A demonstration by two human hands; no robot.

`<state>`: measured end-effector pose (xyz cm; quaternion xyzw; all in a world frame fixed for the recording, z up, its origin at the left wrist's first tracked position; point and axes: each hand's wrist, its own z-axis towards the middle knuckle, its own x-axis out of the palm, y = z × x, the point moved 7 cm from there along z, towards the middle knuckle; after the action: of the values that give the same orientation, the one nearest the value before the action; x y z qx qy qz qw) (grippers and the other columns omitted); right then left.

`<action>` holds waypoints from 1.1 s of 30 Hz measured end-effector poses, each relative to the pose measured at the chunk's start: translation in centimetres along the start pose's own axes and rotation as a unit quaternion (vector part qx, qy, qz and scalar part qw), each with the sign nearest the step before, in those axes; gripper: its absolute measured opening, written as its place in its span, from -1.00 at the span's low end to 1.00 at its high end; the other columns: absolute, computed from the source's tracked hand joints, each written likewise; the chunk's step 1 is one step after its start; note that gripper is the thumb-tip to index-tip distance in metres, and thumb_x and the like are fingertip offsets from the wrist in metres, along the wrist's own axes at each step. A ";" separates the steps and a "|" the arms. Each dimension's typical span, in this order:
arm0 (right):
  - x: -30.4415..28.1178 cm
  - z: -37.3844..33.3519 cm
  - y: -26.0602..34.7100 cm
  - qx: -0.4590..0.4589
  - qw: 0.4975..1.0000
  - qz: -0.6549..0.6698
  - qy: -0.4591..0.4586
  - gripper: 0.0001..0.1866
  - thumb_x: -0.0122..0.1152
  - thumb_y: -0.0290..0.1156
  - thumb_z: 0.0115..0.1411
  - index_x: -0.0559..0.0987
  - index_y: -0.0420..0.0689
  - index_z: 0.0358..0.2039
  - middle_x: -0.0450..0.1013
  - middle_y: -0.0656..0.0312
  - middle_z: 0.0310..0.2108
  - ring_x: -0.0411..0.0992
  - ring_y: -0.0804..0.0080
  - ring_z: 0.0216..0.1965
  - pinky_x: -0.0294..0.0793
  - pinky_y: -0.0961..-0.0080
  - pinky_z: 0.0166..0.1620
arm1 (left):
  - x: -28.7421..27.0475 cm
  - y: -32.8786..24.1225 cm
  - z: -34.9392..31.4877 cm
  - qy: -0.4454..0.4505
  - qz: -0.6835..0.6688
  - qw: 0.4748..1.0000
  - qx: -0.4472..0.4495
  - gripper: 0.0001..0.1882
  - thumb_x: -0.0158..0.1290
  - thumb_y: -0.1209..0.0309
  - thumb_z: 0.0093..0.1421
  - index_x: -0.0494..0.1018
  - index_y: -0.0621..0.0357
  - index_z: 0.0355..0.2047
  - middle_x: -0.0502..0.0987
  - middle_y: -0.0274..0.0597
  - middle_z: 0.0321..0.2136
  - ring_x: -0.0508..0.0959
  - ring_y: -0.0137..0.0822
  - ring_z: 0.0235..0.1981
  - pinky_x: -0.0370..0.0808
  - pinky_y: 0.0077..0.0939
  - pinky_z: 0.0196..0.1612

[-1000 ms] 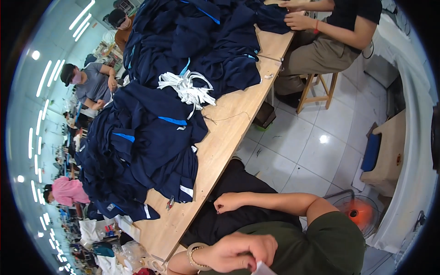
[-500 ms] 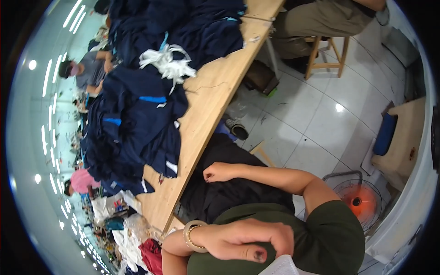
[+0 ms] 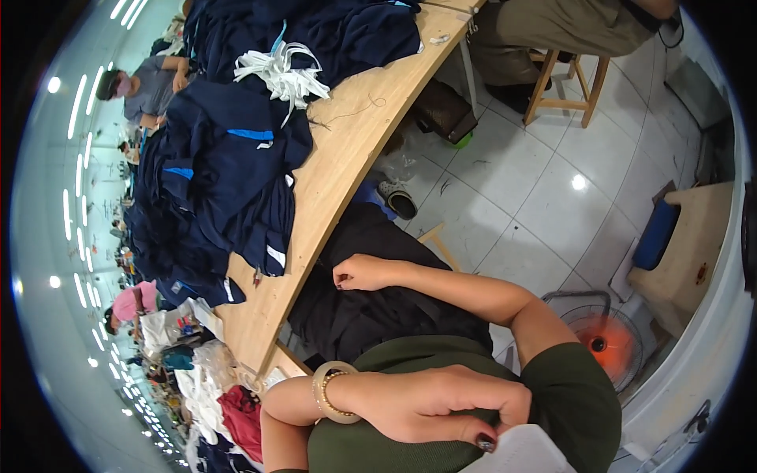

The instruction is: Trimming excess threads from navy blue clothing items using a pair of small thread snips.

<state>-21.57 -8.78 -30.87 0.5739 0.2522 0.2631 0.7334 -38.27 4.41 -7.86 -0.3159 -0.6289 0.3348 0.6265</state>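
Note:
My left hand, with a pale bangle and a beaded bracelet at its wrist, is bent across my chest. Its curled fingers and thumb pinch the upper edge of a white mask at the lower edge of the view; the fingertips are partly hidden. On the lap of my black trousers rests my right hand, loosely closed, with nothing visible in it. To its left, dark navy garments with bright blue strips lie heaped on the wooden table. A bundle of white strips lies on the heap.
An orange-centred floor fan stands at my right, near a beige block with a blue pad. Ahead, another person sits by a wooden stool. A brown bag and a shoe are below the table. Red cloth lies at lower left.
The table, garments and lap have shifted slightly up and left in view. My left thumb has come down against the mask's edge. My right hand stays resting on my lap.

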 end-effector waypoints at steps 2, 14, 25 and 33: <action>0.5 -0.2 -0.1 -0.006 1.000 0.004 -0.003 -0.83 0.18 -0.39 0.03 0.57 -0.23 -0.43 0.54 0.08 -0.44 0.52 0.18 -0.36 0.46 0.36 -0.26 | -0.4 -0.6 -0.8 -0.016 -0.010 0.998 0.053 -0.82 -0.17 0.36 0.33 0.33 0.16 -0.38 0.42 -0.20 -0.44 0.39 -0.24 -0.41 0.28 -0.30 -0.22; 0.1 0.1 1.2 0.021 1.000 -0.002 0.015 -0.83 0.08 -0.45 0.10 0.53 -0.25 -0.33 0.52 0.06 -0.40 0.51 0.27 -0.34 0.47 0.41 -0.23 | 0.0 -4.1 -3.6 -0.097 0.060 0.979 0.167 -0.85 -0.06 0.37 0.29 0.37 0.21 -0.32 0.46 -0.16 -0.42 0.43 -0.24 -0.37 0.32 -0.25 -0.14; -5.3 -4.2 -4.2 0.239 0.880 -0.362 -0.193 -0.43 0.05 -0.46 0.03 0.24 -0.08 0.12 0.22 0.00 0.05 0.23 -0.01 0.04 0.31 0.03 0.03 | -12.3 2.9 -22.3 -0.493 0.309 0.809 -0.076 -0.72 0.07 0.54 0.12 0.43 0.26 -0.13 0.48 -0.07 -0.14 0.50 -0.27 -0.10 0.40 -0.48 -0.01; -4.2 -0.4 -5.0 0.326 0.886 -0.315 -0.101 -0.40 -0.11 -0.30 0.16 0.11 -0.24 0.20 0.13 -0.11 0.14 0.16 -0.07 0.13 0.30 -0.16 -0.01 | -13.8 12.1 -28.6 -0.466 0.309 0.827 -0.054 -0.64 -0.05 0.45 0.22 0.37 0.21 0.03 0.41 -0.08 0.02 0.37 -0.21 0.05 0.23 -0.42 0.14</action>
<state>-24.42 -12.31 -35.55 0.6946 0.4156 -0.1379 0.5708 -9.77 0.86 -25.97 -0.3331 -0.7327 0.5842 0.1044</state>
